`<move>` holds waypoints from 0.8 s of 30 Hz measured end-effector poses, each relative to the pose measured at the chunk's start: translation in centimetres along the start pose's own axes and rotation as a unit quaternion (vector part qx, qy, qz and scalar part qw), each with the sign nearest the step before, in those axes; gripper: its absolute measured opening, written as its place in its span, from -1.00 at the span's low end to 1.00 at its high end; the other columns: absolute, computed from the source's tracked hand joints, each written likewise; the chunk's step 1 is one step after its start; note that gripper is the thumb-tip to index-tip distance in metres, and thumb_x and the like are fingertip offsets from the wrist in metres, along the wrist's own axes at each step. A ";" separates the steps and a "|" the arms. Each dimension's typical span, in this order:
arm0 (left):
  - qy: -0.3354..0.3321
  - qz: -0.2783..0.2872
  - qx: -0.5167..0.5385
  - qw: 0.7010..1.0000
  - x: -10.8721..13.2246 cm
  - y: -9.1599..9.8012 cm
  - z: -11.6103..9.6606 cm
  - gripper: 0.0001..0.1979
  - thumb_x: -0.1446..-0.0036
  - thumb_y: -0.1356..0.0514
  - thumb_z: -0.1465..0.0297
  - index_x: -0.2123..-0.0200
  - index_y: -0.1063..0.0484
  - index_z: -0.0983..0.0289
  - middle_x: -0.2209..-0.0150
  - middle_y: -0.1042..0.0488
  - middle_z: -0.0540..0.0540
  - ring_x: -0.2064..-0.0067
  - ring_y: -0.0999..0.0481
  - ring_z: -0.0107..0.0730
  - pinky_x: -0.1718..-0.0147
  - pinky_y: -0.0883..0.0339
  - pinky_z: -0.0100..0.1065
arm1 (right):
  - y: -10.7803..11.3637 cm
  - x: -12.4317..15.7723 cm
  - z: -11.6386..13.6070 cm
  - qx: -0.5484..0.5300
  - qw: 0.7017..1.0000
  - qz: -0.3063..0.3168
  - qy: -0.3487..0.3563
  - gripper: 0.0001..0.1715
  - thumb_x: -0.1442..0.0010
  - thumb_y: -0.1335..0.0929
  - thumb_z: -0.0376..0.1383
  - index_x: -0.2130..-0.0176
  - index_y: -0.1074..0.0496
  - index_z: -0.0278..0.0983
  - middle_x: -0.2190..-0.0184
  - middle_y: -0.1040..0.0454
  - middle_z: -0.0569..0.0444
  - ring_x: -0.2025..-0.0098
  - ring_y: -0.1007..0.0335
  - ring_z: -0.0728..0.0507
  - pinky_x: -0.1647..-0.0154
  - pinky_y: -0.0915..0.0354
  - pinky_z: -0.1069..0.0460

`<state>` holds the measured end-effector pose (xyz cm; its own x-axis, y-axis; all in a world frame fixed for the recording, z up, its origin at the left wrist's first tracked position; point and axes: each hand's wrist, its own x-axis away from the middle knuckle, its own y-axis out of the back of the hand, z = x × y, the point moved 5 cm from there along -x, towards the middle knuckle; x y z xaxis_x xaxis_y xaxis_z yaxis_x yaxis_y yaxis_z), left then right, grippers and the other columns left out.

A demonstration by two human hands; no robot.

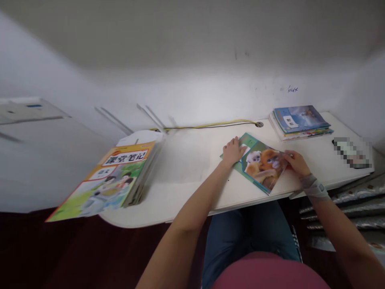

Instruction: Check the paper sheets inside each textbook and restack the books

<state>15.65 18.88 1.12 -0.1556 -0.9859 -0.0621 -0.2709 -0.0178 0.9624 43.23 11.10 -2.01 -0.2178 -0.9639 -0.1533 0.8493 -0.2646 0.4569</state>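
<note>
A book (260,164) with two golden monkeys on its cover and a green border lies at an angle on the white desk, near the front edge. My left hand (233,152) rests on the book's upper left part, fingers stretched out over the cover. At its right corner, my right hand (296,161) has its fingers closed on the book's edge, the thumb side towards the cover. Under the left side a green edge sticks out; I cannot tell whether it belongs to a second book. A watch-like band (315,188) is on my right wrist.
At the back right is a stack of books (302,119). A pixelated, phone-shaped object (352,152) lies to its front. On the left, a pile of workbooks (111,176) overhangs the desk (186,160). A yellow and black cable (207,125) runs along the wall into a hole.
</note>
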 end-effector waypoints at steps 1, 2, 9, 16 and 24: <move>0.014 0.004 0.009 1.000 -0.2 0.2 0.4 -0.40 -0.21 0.05 0.09 -0.21 -0.10 0.32 -0.18 -0.24 0.32 -0.17 -0.23 -0.03 -0.08 -0.13 -0.11 | 0.3 -0.8 -0.3 0.013 1.000 -0.006 -0.001 -0.55 -0.05 -0.31 -0.09 0.17 -0.44 -0.36 0.44 -0.54 -0.03 0.42 -0.46 -0.15 0.41 -0.39 -0.06; 0.024 0.013 0.015 1.000 -0.3 0.3 0.8 -0.46 -0.21 0.03 0.12 -0.16 -0.19 0.30 -0.11 -0.32 0.29 -0.13 -0.28 -0.07 -0.03 -0.17 -0.17 | 0.5 -1.5 -0.5 0.024 1.000 -0.007 -0.003 -0.57 -0.04 -0.30 -0.11 0.20 -0.45 -0.37 0.47 -0.53 -0.02 0.44 -0.44 -0.14 0.41 -0.37 -0.05; 0.061 0.057 0.047 0.995 0.3 0.7 3.8 -0.59 -0.17 0.00 0.09 0.20 -0.46 0.26 0.16 -0.50 0.19 0.16 -0.48 -0.20 0.24 -0.29 -0.32 | -0.3 -4.2 -0.1 0.144 0.988 -0.022 0.057 -0.83 -0.03 -0.27 -0.23 0.41 -0.40 -0.27 0.43 -0.48 0.01 0.34 -0.37 -0.14 0.23 -0.28 -0.07; 0.092 0.039 0.087 0.991 -2.1 0.9 4.4 -0.69 -0.20 -0.01 0.22 0.21 -0.44 0.28 0.17 -0.53 0.13 0.16 -0.48 -0.32 0.26 -0.25 -0.40 | -2.7 -4.6 1.4 0.238 0.965 -0.017 0.108 -0.84 -0.11 -0.18 -0.33 0.37 -0.32 -0.26 0.37 -0.44 -0.08 0.28 -0.33 -0.20 0.22 -0.20 -0.06; 0.159 -0.031 0.051 0.985 -1.5 1.1 3.9 -0.68 -0.28 0.15 0.35 0.03 -0.27 0.31 0.16 -0.50 0.30 0.10 -0.48 -0.10 0.22 -0.26 -0.21 | -5.5 -6.4 2.7 0.291 0.946 0.007 0.144 -0.76 -0.19 -0.11 -0.36 0.30 -0.32 -0.28 0.33 -0.44 -0.08 0.28 -0.30 -0.17 0.26 -0.17 -0.01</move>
<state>11.85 21.02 1.21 0.1656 -0.9860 -0.0190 -0.3671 -0.0795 0.9268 38.67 18.61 -1.17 0.0029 -0.9414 -0.3373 0.4237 -0.3044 0.8531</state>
